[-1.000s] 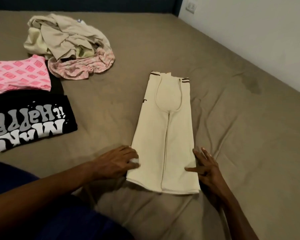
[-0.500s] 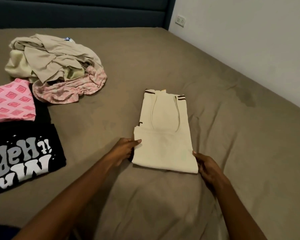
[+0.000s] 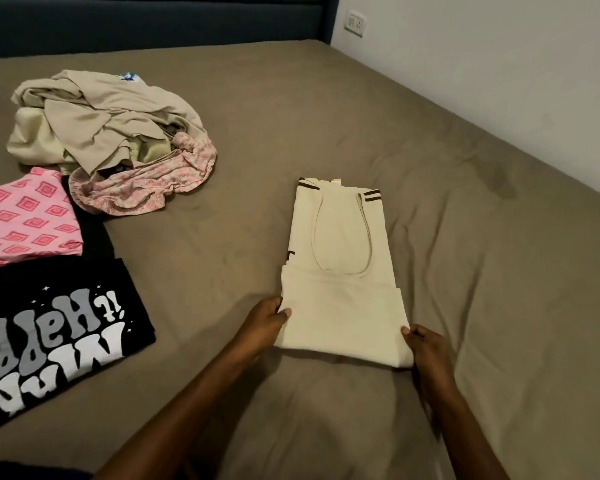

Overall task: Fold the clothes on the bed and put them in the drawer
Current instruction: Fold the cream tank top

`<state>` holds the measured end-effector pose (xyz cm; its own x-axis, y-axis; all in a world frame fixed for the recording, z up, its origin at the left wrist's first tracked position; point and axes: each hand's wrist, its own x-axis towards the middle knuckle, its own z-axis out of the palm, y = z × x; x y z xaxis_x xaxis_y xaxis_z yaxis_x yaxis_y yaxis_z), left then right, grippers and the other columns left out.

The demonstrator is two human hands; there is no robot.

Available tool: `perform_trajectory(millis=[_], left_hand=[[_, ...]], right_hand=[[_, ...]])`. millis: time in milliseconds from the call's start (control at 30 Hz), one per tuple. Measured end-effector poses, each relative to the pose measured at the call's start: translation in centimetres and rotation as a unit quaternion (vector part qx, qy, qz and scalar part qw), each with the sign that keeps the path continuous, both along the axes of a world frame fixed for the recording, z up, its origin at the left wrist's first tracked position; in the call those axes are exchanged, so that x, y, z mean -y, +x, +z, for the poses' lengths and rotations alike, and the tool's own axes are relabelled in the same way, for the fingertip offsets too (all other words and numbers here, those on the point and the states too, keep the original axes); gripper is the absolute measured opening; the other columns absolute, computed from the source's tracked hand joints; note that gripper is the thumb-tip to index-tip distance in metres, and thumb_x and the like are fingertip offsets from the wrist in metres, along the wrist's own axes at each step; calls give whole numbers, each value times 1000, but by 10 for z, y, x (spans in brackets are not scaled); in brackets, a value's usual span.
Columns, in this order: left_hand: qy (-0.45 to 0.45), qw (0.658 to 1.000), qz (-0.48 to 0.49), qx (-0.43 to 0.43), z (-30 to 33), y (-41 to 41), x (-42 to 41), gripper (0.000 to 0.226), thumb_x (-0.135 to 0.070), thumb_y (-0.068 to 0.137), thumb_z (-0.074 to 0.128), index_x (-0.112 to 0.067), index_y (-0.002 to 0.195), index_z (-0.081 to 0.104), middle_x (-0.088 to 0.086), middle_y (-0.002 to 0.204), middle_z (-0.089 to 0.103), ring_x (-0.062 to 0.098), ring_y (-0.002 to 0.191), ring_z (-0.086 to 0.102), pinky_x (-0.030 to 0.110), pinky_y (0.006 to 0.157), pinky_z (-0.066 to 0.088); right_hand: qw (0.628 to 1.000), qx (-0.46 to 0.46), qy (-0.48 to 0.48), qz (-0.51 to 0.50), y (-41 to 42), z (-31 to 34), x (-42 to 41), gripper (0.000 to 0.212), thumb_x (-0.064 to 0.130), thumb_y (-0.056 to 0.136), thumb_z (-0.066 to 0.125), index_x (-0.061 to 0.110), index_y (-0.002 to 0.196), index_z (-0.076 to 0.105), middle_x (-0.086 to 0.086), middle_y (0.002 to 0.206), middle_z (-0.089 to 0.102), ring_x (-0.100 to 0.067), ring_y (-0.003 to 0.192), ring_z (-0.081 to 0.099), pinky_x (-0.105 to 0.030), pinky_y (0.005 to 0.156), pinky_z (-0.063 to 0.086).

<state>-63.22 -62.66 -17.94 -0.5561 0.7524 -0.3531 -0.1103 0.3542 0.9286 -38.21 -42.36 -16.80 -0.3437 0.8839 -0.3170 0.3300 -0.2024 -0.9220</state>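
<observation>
Cream garment point(image 3: 343, 271) half-folded on bed point(image 3: 465, 237), both hands pinching its sides

A cream shirt point(image 3: 340, 271) lies on the bed point(image 3: 465, 237), its near end folded up over the middle. The left hand point(image 3: 262, 327) pinches the fold's left edge, and the right hand point(image 3: 426, 348) grips its right corner. To the left lie a black shirt point(image 3: 49, 344), a pink garment point(image 3: 25, 220) and an unfolded pile point(image 3: 108, 140).
</observation>
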Motion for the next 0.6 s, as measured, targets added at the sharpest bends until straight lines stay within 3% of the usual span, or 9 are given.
perform_trajectory(millis=[200, 333, 400, 500, 600], left_hand=[[-79, 996, -16, -49, -4, 20, 47, 45, -36, 86, 49, -12, 118, 69, 0, 114, 74, 17, 105, 69, 44, 102, 51], [-115, 991, -23, -60, -14, 40, 78, 26, -17, 103, 51, -12, 124, 66, 2, 120, 71, 19, 110, 66, 38, 102, 49], [-122, 992, -7, -44, -17, 50, 92, 24, -14, 104, 50, -11, 122, 66, 3, 119, 70, 20, 109, 65, 36, 100, 49], [-110, 994, 23, 0, -13, 65, 110, 19, -20, 105, 52, -13, 115, 67, 1, 114, 72, 19, 107, 66, 40, 102, 50], [-105, 993, 37, -41, -7, 75, 118, 24, -37, 100, 61, -17, 112, 64, -7, 107, 71, 12, 100, 67, 36, 92, 53]], right_hand=[[1000, -22, -10, 7, 28, 3, 61, 20, 7, 103, 57, -2, 96, 72, -15, 97, 78, -20, 82, 70, -36, 76, 51], [999, -25, -26, 11, 51, -1, 95, 21, 7, 104, 55, -3, 95, 71, -19, 93, 76, -22, 77, 69, -37, 63, 54], [999, -23, -23, 15, 64, -4, 111, 22, 6, 103, 55, -2, 93, 72, -18, 93, 76, -23, 78, 68, -41, 74, 51], [999, -22, -17, 18, 81, -9, 124, 22, 5, 103, 56, 2, 89, 74, -16, 91, 77, -24, 80, 67, -39, 77, 47], [999, -18, -27, 32, 86, -8, 129, 21, 7, 102, 59, 5, 89, 74, -16, 93, 76, -23, 81, 66, -39, 77, 47]])
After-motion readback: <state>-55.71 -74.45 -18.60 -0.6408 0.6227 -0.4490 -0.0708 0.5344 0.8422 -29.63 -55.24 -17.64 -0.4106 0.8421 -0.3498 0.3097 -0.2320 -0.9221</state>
